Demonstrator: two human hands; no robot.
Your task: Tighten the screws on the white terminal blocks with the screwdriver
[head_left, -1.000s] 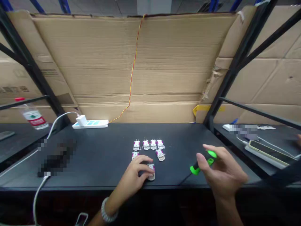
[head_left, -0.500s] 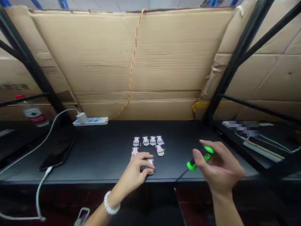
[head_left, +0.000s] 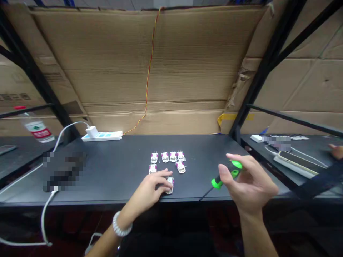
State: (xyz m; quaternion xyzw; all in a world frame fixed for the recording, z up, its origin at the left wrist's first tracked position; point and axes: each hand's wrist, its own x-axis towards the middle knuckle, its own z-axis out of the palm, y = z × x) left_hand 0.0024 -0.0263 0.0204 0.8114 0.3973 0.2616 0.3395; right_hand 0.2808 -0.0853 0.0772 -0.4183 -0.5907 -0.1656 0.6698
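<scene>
My left hand (head_left: pixel 152 187), with a white coiled band at the wrist, rests near the table's front edge. Its fingers are bent around the left side of a small white-and-purple module (head_left: pixel 170 185) and partly cover it. In my right hand (head_left: pixel 250 180) is a green-and-black screwdriver (head_left: pixel 217 183), pinched by the handle between thumb and fingers. The thin dark shaft points down and left, apart from the modules. Beyond my left hand several like modules stand in a loose group, among them a tilted one (head_left: pixel 180 167) and one at the left (head_left: pixel 153 168).
A white power strip (head_left: pixel 109 136) with a plugged-in charger lies at the back left. A pixelated dark object (head_left: pixel 65 175) on a white cable sits on the left. Black shelf posts and a cardboard wall (head_left: pixel 187 71) frame the table (head_left: pixel 112 171). Another person's hand (head_left: pixel 336 151) shows far right.
My left fingers have shifted slightly left, baring more of the module beneath them. The screwdriver stays in my right hand at nearly the same tilt. The view has moved a little.
</scene>
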